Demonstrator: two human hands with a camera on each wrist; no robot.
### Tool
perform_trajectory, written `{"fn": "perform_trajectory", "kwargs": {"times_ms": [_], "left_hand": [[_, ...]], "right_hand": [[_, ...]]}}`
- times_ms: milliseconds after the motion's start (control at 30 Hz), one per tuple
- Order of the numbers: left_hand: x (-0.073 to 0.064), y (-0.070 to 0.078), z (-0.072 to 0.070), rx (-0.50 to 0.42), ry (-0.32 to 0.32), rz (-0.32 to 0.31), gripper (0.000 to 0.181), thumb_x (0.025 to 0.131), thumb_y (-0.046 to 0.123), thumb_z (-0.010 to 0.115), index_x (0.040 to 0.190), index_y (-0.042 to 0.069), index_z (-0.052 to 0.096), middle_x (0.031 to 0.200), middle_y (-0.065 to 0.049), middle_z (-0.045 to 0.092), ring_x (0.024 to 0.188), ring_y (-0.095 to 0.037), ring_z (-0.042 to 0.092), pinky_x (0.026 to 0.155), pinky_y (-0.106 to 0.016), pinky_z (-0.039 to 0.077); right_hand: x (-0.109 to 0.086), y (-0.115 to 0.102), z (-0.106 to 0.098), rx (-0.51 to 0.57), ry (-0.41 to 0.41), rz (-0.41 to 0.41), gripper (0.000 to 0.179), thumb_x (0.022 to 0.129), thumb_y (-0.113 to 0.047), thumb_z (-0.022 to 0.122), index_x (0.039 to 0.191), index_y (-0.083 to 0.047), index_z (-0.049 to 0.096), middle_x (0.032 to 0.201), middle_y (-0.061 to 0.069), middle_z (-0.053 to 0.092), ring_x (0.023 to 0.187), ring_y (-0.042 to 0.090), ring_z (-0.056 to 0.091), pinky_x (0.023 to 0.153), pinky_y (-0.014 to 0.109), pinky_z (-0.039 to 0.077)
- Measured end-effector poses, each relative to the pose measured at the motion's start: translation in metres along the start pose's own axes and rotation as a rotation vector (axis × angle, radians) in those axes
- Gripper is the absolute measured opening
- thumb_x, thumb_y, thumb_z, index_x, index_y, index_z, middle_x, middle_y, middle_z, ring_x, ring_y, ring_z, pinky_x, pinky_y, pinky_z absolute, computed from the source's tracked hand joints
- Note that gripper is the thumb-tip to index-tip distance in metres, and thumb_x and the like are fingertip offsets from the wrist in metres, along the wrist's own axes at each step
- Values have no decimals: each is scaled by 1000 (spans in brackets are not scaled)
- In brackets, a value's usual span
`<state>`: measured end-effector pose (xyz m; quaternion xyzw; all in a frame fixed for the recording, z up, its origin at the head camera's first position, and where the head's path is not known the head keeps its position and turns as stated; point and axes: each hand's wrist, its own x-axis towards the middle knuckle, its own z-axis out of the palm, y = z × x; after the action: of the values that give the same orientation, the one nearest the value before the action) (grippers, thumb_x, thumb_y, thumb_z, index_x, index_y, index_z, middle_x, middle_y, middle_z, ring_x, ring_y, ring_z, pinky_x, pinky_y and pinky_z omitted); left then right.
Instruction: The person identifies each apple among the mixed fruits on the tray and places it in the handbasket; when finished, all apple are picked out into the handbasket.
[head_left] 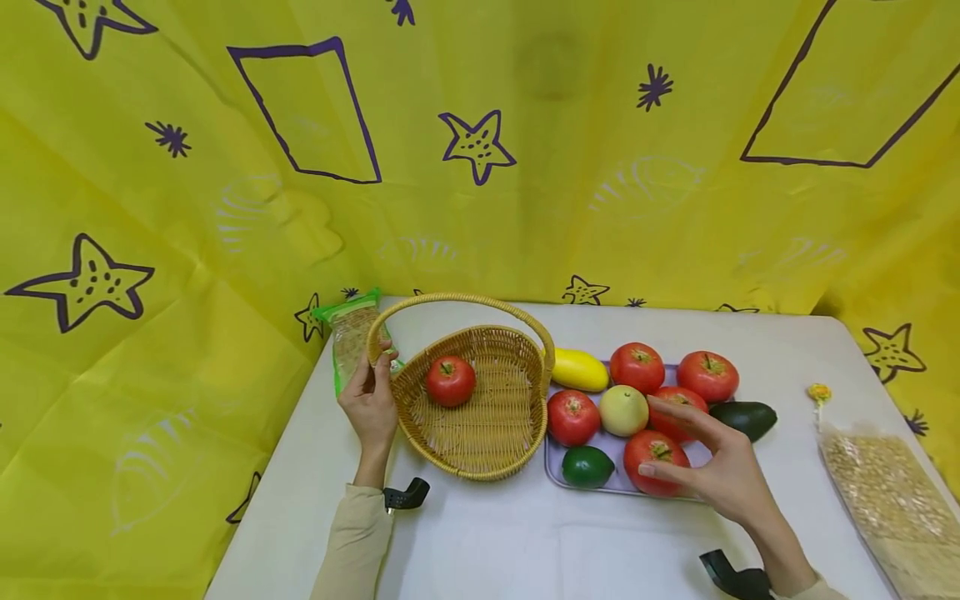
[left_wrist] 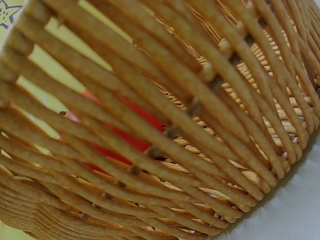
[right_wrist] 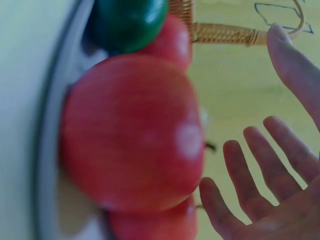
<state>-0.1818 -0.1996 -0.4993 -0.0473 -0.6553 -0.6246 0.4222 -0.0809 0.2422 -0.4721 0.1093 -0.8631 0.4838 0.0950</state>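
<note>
My left hand (head_left: 372,417) grips the left end of the wicker basket's (head_left: 495,433) arched handle. One red apple (head_left: 451,381) lies inside the basket; in the left wrist view its red skin (left_wrist: 130,130) shows through the weave. My right hand (head_left: 720,471) is over the right part of a lavender tray (head_left: 699,454), thumb and fingers spread, with nothing between them. Nearest to it is a large red apple (head_left: 655,462), which in the right wrist view appears just beside the open fingers. Around it lie several more red apples (head_left: 572,417) and a pale yellow round fruit (head_left: 623,410).
A yellow oblong fruit (head_left: 577,370), a green lime-like fruit (head_left: 587,467) and a dark green oblong one (head_left: 744,419) are on or by the tray. Behind my left hand is a green-edged bag (head_left: 349,342). A clear packet (head_left: 892,483) and a wrapped lollipop (head_left: 819,392) lie right.
</note>
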Motion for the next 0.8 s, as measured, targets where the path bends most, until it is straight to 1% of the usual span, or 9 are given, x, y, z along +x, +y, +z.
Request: {"fn": "perform_trajectory", "kwargs": {"times_ms": [67, 100, 167, 333, 467, 533, 600, 733, 800], "left_hand": [[0, -1, 0, 0, 3, -3, 34, 104, -5, 61, 136, 2, 71, 116, -32, 75, 99, -11, 78, 59, -14, 46], [0, -1, 0, -2, 7, -3, 34, 104, -5, 61, 136, 1, 71, 116, -32, 74, 99, -11, 78, 59, -13, 45], [1, -1, -1, -6, 10, -1, 33, 104, -6, 60, 136, -2, 70, 116, -34, 73, 99, -13, 79, 61, -13, 48], [1, 0, -1, -14, 7, -6, 31, 104, -5, 61, 134, -7, 69, 116, -37, 72, 99, -15, 79, 62, -15, 50], [1, 3, 0, -8, 3, -15, 31, 104, -3, 61, 134, -7, 69, 116, -38, 71, 100, -15, 79, 60, -15, 47], [0, 3, 0, -6, 3, -19, 31, 105, -2, 62, 135, -5, 70, 116, -39, 71, 100, -15, 79, 56, -14, 42], [0, 4, 1, -2, 3, -20, 32, 105, -1, 62, 136, -2, 70, 116, -40, 70, 100, -15, 79, 54, -14, 37], [-1, 3, 1, 0, -2, -13, 32, 105, -1, 62, 136, 1, 71, 116, -37, 72, 99, -16, 79, 51, -15, 32], [-1, 2, 1, 0, -3, -13, 32, 105, -2, 62, 135, -2, 71, 116, -36, 73, 98, -15, 79, 51, -15, 31]], "right_hand": [[-5, 5, 0, -3, 7, 13, 77, 71, -7, 99, 141, -12, 68, 135, -14, 72, 119, -8, 60, 98, 4, 43], [-7, 7, 0, 1, 11, 16, 77, 71, -6, 99, 141, -11, 68, 135, -14, 72, 119, -8, 59, 97, 4, 43], [-10, 11, 0, 5, 14, 17, 77, 70, -6, 99, 141, -10, 68, 135, -13, 72, 119, -10, 59, 97, 3, 44], [-17, 19, 2, -25, 13, 26, 79, 68, -9, 101, 141, -11, 69, 135, -5, 74, 121, -14, 55, 97, 2, 42], [-21, 25, 4, -57, 19, 17, 80, 65, -12, 103, 138, -11, 71, 131, 4, 76, 122, -17, 53, 97, 2, 43], [-22, 27, 5, -67, 28, 1, 81, 63, -11, 104, 137, -10, 71, 130, 7, 76, 122, -17, 53, 96, 2, 43], [-23, 29, 6, -81, 38, -9, 81, 61, -12, 104, 136, -10, 72, 129, 1, 77, 121, -18, 53, 96, 1, 43], [-25, 31, 8, -109, 53, -4, 82, 61, -14, 105, 137, -13, 72, 130, -21, 71, 121, -20, 51, 95, 0, 42], [-26, 31, 9, -118, 61, -9, 83, 60, -15, 105, 136, -14, 72, 129, -25, 69, 120, -20, 50, 95, -1, 41]]}}
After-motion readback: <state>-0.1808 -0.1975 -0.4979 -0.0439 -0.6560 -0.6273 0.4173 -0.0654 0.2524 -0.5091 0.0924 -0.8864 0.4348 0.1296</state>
